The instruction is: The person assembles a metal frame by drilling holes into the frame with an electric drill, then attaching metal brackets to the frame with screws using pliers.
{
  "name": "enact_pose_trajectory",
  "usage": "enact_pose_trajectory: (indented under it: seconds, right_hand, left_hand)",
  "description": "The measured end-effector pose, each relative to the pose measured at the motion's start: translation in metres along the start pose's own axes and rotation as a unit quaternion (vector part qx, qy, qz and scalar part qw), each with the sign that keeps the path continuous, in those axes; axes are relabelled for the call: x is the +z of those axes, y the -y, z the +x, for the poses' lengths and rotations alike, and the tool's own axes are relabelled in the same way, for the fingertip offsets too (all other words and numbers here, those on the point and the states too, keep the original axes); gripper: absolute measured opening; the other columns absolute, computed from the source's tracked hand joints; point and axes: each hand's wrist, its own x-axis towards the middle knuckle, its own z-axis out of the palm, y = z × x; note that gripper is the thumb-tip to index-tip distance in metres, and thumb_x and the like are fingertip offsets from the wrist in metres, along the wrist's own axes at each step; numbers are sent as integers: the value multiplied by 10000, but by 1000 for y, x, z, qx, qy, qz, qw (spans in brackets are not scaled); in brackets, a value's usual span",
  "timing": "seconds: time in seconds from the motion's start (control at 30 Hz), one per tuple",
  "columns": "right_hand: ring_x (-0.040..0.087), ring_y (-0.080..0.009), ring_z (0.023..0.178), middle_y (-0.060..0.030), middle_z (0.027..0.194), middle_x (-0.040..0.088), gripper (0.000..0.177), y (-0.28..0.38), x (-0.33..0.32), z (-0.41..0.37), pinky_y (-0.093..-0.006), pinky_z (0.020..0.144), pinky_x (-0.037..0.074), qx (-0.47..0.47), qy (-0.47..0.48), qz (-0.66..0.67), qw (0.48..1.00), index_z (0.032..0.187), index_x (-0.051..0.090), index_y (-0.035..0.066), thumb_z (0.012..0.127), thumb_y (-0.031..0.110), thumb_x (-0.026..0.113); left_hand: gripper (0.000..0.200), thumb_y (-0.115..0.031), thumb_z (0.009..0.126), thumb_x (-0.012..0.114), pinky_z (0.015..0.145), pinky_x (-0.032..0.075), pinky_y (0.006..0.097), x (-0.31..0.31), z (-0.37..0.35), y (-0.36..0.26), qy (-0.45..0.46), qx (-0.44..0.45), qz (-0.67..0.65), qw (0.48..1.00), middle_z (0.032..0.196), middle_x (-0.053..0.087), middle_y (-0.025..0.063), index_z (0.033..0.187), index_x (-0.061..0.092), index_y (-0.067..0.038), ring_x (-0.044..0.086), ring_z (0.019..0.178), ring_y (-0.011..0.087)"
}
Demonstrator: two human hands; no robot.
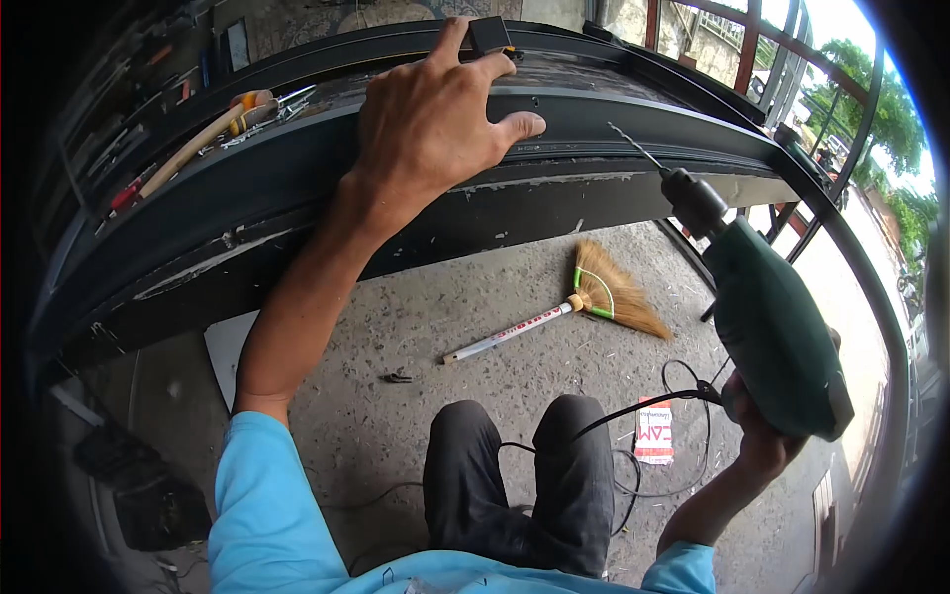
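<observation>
My left hand reaches over a long dark metal profile, its fingers spread and nothing gripped. A small black block is right at its fingertips on the far side. At the right, my right hand is wrapped round the handle of a dark green power drill, partly hidden behind the drill's body. The black chuck carries a thin drill bit that points up and left, its tip overlapping the profile's face in this view. A small dark hole shows in the profile near my thumb.
A wooden-handled hammer and loose screws lie on the bench at the left. Below, a broom, a red-and-white packet and the looping black drill cord are seen. A dark upright frame stands at the right.
</observation>
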Motion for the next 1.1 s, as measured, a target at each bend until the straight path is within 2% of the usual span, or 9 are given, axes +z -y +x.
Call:
enact_pose_trajectory:
  seconds: [0.07,0.13,0.33,0.53,0.6,0.73,0.8,1.03,1.1]
  right_hand:
    - [599,-348,997,-218,1276,473,732,-20,11,-37,-512,753,563,189,10,446,875,1380,334,4,770,105,726]
    - [604,-273,779,-246,983,611,610,6,70,-36,-407,709,503,23,-107,338,935,1259,447,-111,697,24,643]
    - [600,-311,732,-236,961,620,569,-13,133,-33,-435,757,506,127,-226,408,875,1167,495,-132,636,48,598]
    - [628,-341,867,-237,1099,584,422,24,195,-41,-410,743,526,142,-219,612,747,1132,564,-66,747,94,622]
    - [639,-333,814,-239,1056,601,408,30,206,-37,-395,695,535,161,-212,638,723,1111,573,-77,741,91,608]
    - [640,-352,795,-278,978,608,399,52,233,-12,-406,718,522,125,-142,674,714,1045,590,-122,812,201,576]
    - [634,-362,809,-284,1044,606,423,20,265,-4,-414,745,505,-108,-66,634,763,1036,596,-120,845,254,551]
    - [595,-326,1058,-244,1142,634,612,44,289,-44,-460,958,419,-128,90,429,890,1283,535,15,926,502,431]
    - [585,-288,991,-227,1167,599,530,96,287,-57,-412,931,435,-25,56,506,860,1283,495,-34,852,274,512]
  left_hand:
    - [450,-481,750,744,760,585,423,5,6,-8,-2,8,-9,1000,1333,516,221,1055,717,-151,708,826,326]
    - [341,-395,785,737,758,584,436,8,12,-11,36,40,-22,998,1331,525,199,1020,724,-147,710,816,299]
    - [118,-212,795,726,382,514,231,20,14,-10,-93,181,-1,979,1109,608,171,857,725,-112,641,508,165]
    - [225,-230,812,715,545,563,361,-49,18,45,-167,31,2,986,953,671,192,929,699,-39,676,760,250]
    - [227,-142,803,669,796,535,394,-133,7,73,35,-105,-69,991,965,651,127,1005,684,-39,649,885,228]
    - [156,-29,869,554,740,485,306,-264,-52,132,32,-185,41,981,815,626,46,999,635,5,596,799,136]
    - [120,6,849,563,698,510,277,-305,-97,178,-22,-322,-27,946,845,613,50,952,622,-4,599,773,122]
    - [562,-18,812,647,716,524,315,-351,-206,287,-84,-318,77,941,952,592,100,1311,398,-86,627,819,190]
    - [596,-44,809,660,726,522,316,-347,-225,319,-109,-292,64,948,970,594,109,1334,379,-81,633,831,202]
